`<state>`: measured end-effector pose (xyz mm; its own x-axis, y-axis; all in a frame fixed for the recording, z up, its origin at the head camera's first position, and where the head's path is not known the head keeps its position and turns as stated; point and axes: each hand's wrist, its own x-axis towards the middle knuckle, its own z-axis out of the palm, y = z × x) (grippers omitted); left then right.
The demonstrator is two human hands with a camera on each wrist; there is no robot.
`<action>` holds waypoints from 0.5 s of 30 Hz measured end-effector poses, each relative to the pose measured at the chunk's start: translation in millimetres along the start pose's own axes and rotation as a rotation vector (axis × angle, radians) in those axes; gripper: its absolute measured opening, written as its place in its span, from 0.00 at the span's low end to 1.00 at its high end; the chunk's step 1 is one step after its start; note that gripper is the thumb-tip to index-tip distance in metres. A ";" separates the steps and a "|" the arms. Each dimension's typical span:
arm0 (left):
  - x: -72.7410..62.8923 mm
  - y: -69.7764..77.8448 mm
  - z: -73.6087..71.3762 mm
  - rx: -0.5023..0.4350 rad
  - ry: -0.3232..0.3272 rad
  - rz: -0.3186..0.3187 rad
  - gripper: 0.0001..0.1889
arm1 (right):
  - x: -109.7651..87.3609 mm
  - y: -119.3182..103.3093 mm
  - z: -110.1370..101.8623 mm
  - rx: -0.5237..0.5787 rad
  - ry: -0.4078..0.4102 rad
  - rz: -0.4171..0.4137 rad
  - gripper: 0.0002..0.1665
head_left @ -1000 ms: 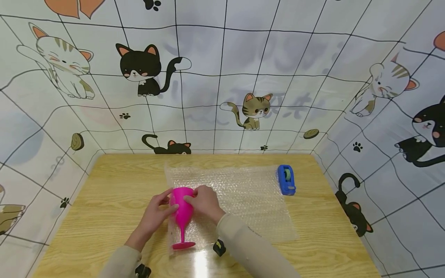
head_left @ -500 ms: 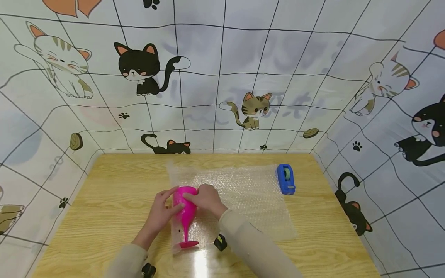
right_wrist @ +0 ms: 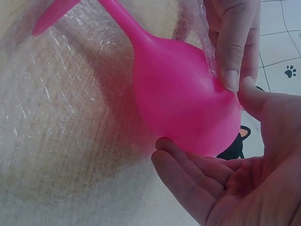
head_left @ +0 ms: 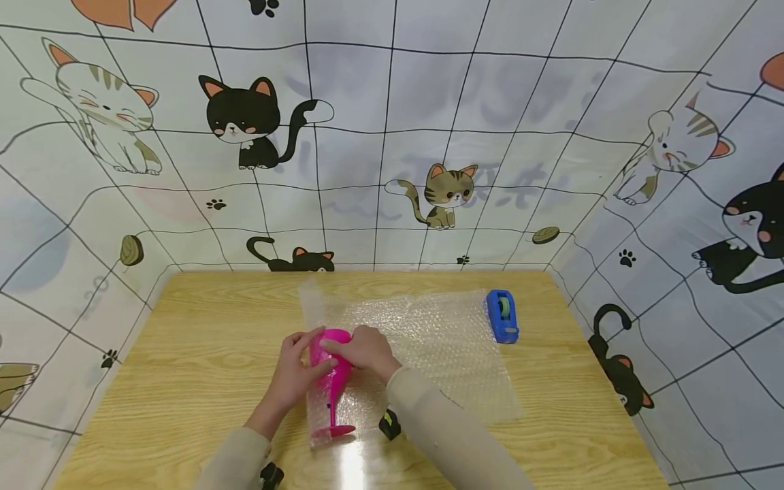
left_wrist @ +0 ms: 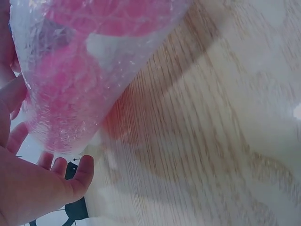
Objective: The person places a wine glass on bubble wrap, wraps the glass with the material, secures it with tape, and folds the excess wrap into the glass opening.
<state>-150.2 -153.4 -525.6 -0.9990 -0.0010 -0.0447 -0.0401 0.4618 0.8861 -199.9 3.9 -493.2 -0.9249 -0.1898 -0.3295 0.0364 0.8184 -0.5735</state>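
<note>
A bright pink goblet (right_wrist: 181, 96) lies on its side on a sheet of bubble wrap (head_left: 429, 361), its foot (head_left: 340, 431) towards the person. My right hand (head_left: 366, 352) holds the bowl near the rim, thumb on top and fingers curving beneath. On the other side my left hand (head_left: 292, 376) holds the sheet's left edge folded up against the goblet, its thumb pressing the wrap onto the bowl. In the left wrist view the goblet shows pink through the folded wrap. Part of the bowl is hidden by the fingers.
A blue tape dispenser (head_left: 503, 317) stands at the sheet's back right corner. The wooden table (head_left: 208, 333) is bordered at the back and sides by a cat-patterned cloth (head_left: 355, 156).
The goblet has rolled slightly to the right. My left hand has moved right with it, bringing the left edge of the bubble wrap up over the goblet's side. The right hand keeps its grip.
</note>
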 end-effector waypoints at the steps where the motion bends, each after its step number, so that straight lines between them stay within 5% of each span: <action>1: 0.0 0.5 0.7 -0.003 0.003 0.007 0.35 | 0.2 0.4 -0.1 -0.001 0.000 0.004 0.37; 15: 0.2 9.3 2.1 0.042 -0.040 0.018 0.36 | -0.3 9.3 -7.3 0.161 -0.054 0.039 0.32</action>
<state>-150.7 -147.3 -518.4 -0.9979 0.0429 -0.0479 -0.0202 0.4983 0.8668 -202.0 15.5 -492.9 -0.9002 -0.1918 -0.3911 0.1359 0.7293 -0.6705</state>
